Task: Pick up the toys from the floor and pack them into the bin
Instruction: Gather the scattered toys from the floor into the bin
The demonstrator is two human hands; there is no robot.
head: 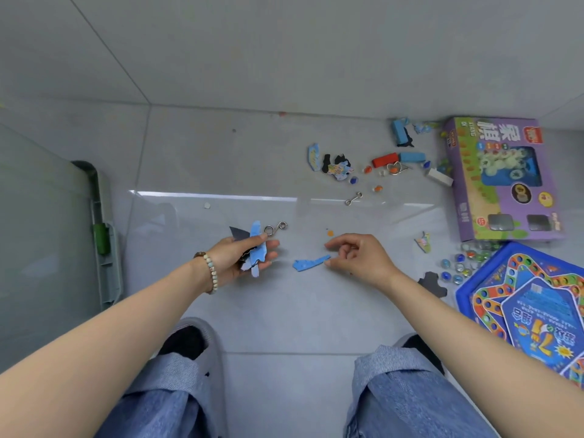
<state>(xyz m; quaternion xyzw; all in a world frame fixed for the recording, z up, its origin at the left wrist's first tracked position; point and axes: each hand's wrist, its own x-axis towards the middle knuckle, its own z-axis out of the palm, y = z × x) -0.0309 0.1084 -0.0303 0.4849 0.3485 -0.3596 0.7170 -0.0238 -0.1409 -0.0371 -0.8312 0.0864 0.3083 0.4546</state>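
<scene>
My left grip [232, 259] clasps a stack of puzzle pieces [255, 248], likely saving trips to the bin [106, 263] at frame left. My right grip [360, 257] touches a blue piece [308, 264] on the floor [284, 311], centre frame; pinched or not, I cannot tell.

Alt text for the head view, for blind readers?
Left hand grips a bunch of flat blue and black puzzle pieces; right hand touches another flat blue puzzle piece on the grey tiled floor. A purple cardboard game box lies beyond.
</scene>
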